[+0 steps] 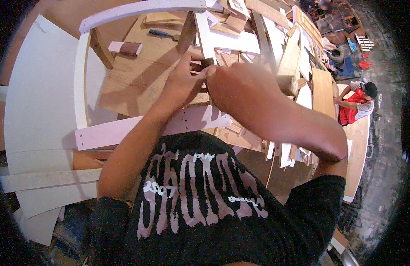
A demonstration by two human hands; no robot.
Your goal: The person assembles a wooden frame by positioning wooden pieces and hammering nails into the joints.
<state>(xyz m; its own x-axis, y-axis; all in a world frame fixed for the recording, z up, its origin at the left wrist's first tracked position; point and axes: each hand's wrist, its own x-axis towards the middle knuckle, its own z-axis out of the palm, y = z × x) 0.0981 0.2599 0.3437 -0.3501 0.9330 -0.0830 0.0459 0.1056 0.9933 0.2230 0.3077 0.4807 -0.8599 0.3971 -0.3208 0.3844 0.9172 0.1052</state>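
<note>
A white-painted wooden frame (81, 84) lies before me, its near rail (109, 133) dotted with small dark holes. Along its right side runs a white slat (205, 37), and both my hands meet there. My left hand (185, 80) is closed with thumb and fingers around a small dark brown piece (206, 62), which could be folded sandpaper; its kind is not clear. Pressed close beside it, my right hand (240, 88) is curled, slightly blurred, and whatever its fingers hold is hidden.
Inside the frame, on a plywood board (134, 84), lie a pink-and-brown block (125, 48) and a blue-handled tool (159, 33). Wood offcuts (267, 40) and a round wooden piece (287, 84) crowd the right. Farther right, a person in red (358, 102) sits. A white panel (36, 88) stands left.
</note>
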